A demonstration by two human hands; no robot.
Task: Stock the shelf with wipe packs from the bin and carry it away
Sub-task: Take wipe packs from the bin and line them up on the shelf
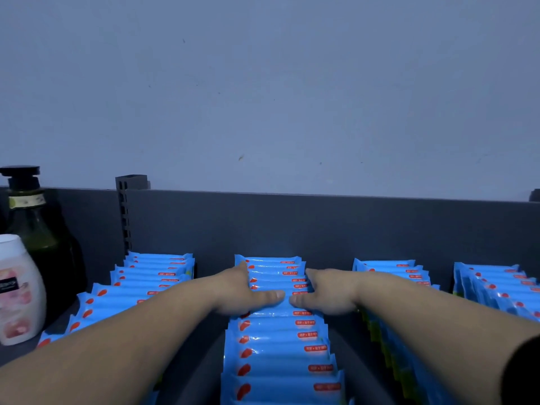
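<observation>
Two bottles stand at the far left of the shelf (321,226): a white bottle (17,290) and, behind it, a dark green bottle (35,229). Four rows of blue wipe packs (140,285) run front to back. The left hand (248,290) and right hand (324,293) flank the second row (280,346), with fingers straight along its sides and thumbs flat on top, pressing rather than clenched.

Left hand (244,290) and right hand (325,293) flank the middle row of wipe packs (280,346) on the shelf (321,223), fingers straight along its sides, thumbs across its top. Dark bottle (38,229) and white bottle (17,287) stand far left of it.
</observation>
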